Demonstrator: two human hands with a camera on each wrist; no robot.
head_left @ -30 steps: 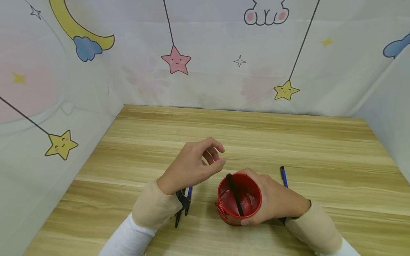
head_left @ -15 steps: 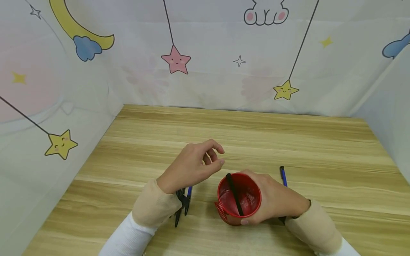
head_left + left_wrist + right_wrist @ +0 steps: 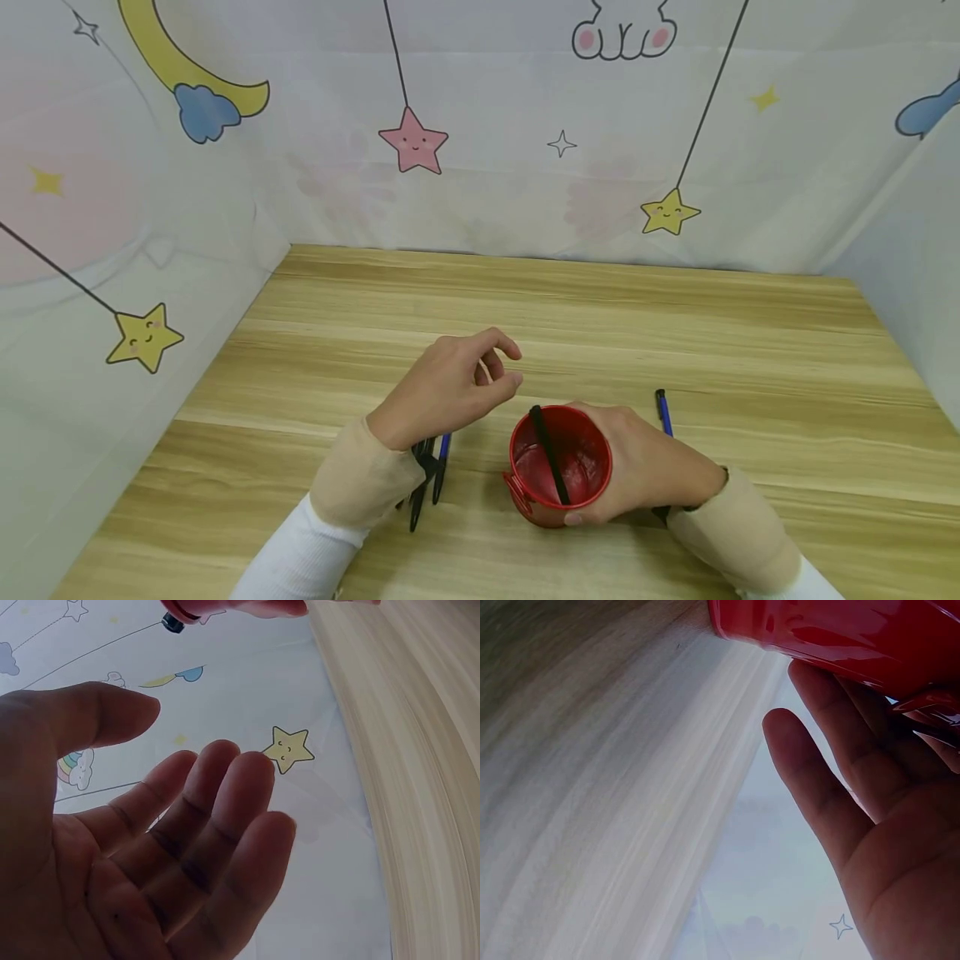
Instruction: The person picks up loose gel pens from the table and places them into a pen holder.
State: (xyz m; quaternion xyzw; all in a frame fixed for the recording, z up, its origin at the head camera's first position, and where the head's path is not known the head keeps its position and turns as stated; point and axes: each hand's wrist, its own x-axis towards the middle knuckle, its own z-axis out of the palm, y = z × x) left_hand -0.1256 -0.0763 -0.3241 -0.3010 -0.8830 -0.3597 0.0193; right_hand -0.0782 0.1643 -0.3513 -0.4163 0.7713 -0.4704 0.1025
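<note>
My right hand point(image 3: 645, 462) grips a small red metal bucket point(image 3: 588, 446) from its right side, thumb at the front and fingers round the back. The bucket stands upright on the table, with a wire handle folded at its left. A black pen point(image 3: 551, 454) leans inside, its end at the back rim. Left of the bucket, my left hand point(image 3: 442, 387) hovers above the table with loosely bent fingers, holding nothing. The left wrist view shows its bare palm point(image 3: 112, 900). In the right wrist view, fingers point(image 3: 810, 780) lie below the bucket wall point(image 3: 840, 637).
Several pens, black ones point(image 3: 417, 504) and a blue one point(image 3: 442, 467), lie partly hidden under my left wrist. Another blue pen point(image 3: 664, 412) lies behind my right wrist. White cloth point(image 3: 495, 200) printed with stars encloses the wooden table point(image 3: 600, 317) at the back and sides.
My left hand has drifted very slightly left, its fingers still loosely bent. The right hand, bucket and pens look unmoved.
</note>
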